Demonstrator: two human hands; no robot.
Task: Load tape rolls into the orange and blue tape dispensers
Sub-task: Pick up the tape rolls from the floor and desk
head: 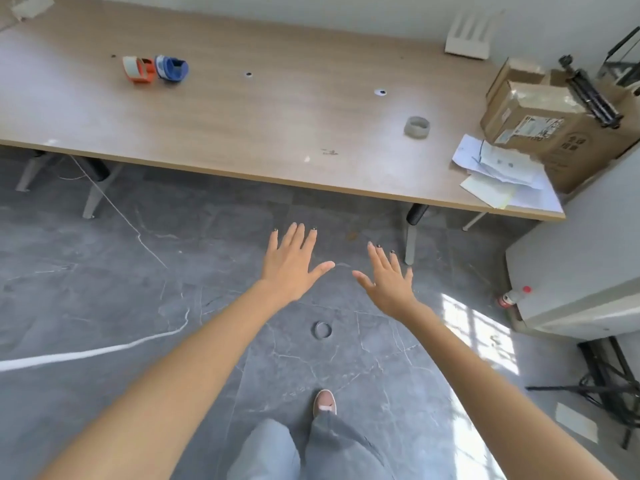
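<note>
An orange tape dispenser (139,70) and a blue tape dispenser (171,67) lie side by side at the far left of the wooden table (242,133), each with a roll of tape in it. A loose tape roll (417,126) stands on the table's right part. A thin ring (323,330) lies on the floor. My left hand (292,263) and my right hand (389,277) are stretched out over the floor in front of the table, palms down, fingers spread, holding nothing and far from the dispensers.
Cardboard boxes (547,129) with a black tripod (588,95) on top fill the table's right end, beside loose papers (498,171). A white rack (471,36) stands at the back. A grey cabinet (581,268) is at the right, and a white cord (104,348) crosses the floor.
</note>
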